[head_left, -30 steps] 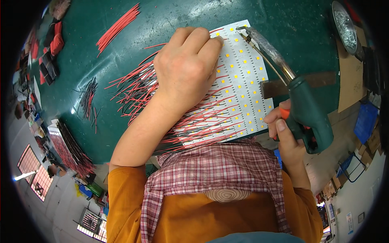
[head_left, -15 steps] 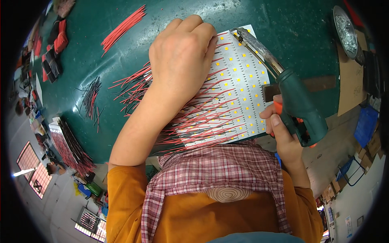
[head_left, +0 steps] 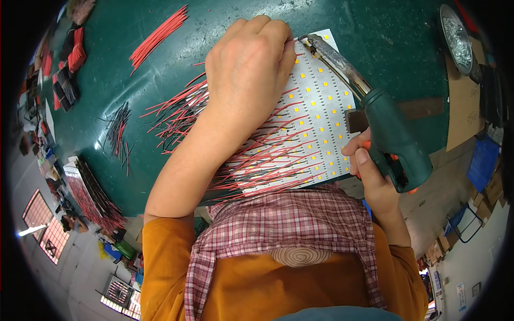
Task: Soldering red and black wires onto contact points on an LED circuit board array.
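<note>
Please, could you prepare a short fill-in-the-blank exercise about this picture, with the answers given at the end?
The right hand grips a pistol-shaped soldering gun whose bulky handle is dark ____.
The left hand covers part of a flat white board dotted with small ____ squares.
The straight bunch of thin red wires lies to the ____ of the left hand.
Missing words: green; yellow; left.
</note>
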`<state>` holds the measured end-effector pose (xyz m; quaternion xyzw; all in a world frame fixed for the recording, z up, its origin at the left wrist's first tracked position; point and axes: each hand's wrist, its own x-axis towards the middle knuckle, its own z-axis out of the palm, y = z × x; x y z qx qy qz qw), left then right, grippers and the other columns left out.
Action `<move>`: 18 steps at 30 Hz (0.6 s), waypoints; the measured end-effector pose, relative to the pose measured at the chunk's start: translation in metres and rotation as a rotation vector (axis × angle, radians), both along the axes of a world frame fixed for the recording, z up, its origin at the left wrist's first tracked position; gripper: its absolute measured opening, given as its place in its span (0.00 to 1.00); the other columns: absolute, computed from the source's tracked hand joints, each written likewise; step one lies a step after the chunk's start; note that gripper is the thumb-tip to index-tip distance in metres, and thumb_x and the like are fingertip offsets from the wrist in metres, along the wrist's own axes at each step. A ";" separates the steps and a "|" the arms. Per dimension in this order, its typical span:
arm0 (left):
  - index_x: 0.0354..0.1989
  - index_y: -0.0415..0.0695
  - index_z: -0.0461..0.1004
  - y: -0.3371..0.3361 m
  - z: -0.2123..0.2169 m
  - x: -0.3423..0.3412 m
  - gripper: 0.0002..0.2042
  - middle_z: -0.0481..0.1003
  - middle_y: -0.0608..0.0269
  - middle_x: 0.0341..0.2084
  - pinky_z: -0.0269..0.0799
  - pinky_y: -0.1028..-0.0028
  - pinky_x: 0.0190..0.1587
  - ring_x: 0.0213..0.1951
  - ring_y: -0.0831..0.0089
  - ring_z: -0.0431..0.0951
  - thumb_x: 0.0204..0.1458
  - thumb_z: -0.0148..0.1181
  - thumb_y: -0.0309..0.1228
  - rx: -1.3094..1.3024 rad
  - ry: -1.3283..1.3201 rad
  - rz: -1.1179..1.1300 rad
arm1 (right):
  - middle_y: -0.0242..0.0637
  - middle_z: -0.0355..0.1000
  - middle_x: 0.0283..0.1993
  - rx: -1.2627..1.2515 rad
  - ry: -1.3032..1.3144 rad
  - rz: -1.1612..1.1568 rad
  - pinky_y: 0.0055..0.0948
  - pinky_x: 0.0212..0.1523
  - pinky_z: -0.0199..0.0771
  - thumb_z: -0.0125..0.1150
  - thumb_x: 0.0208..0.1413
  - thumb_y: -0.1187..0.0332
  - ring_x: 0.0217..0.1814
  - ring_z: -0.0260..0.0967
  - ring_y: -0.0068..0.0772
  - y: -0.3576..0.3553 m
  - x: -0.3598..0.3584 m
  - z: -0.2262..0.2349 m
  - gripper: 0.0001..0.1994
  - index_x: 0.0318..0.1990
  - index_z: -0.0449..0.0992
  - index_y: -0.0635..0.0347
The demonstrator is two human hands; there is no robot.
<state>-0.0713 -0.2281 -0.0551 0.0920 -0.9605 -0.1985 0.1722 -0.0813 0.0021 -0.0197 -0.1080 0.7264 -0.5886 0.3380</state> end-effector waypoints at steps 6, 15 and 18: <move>0.22 0.42 0.71 0.003 0.000 -0.002 0.04 0.72 0.60 0.22 0.69 0.64 0.29 0.28 0.60 0.72 0.42 0.59 0.28 -0.027 -0.011 0.027 | 0.36 0.72 0.33 0.023 0.001 0.022 0.24 0.37 0.69 0.53 0.55 0.78 0.35 0.69 0.25 0.000 -0.001 0.000 0.05 0.38 0.72 0.68; 0.21 0.42 0.70 0.003 -0.001 -0.002 0.05 0.71 0.60 0.21 0.69 0.65 0.28 0.27 0.61 0.72 0.42 0.59 0.27 -0.023 0.003 0.025 | 0.40 0.72 0.29 -0.027 0.146 -0.278 0.19 0.19 0.59 0.50 0.53 0.71 0.18 0.58 0.19 0.015 -0.015 -0.001 0.14 0.47 0.66 0.66; 0.21 0.42 0.70 0.002 -0.001 -0.002 0.04 0.71 0.60 0.22 0.70 0.65 0.28 0.27 0.61 0.72 0.41 0.58 0.27 -0.025 -0.004 0.022 | 0.40 0.73 0.30 -0.083 0.461 -0.499 0.18 0.19 0.59 0.51 0.54 0.72 0.18 0.58 0.19 0.040 -0.052 0.002 0.13 0.46 0.66 0.67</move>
